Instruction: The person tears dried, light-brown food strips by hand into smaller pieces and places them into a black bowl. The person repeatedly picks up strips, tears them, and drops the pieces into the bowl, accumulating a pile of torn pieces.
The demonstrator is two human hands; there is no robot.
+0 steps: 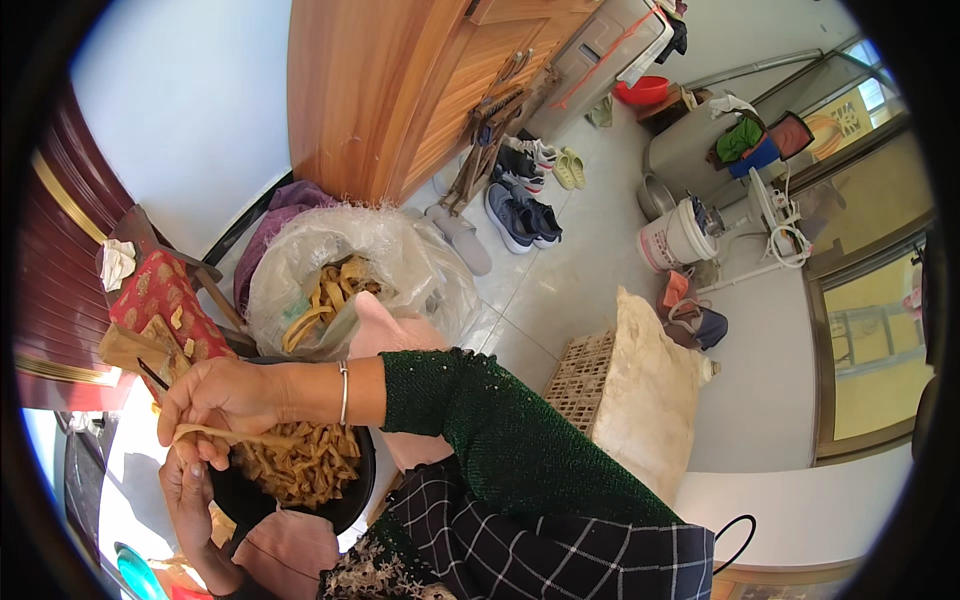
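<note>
Person's R hand [222, 395] pinches tan strip [250, 437], thin dark rod [153, 375] by its knuckles; L hand [195, 505] close below, grip hard to tell. Strip above black tub [347, 512] w/ cut pcs [300, 470]. Beyond: plastic sack [425, 265] w/ longer strips [330, 300], then shoes [512, 215].

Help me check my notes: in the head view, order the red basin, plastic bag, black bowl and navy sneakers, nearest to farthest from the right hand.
From the right hand:
1. Black bowl, just below it.
2. Plastic bag, up and right.
3. Navy sneakers, beyond the bag, farther right.
4. Red basin, near the picture's top.
</note>
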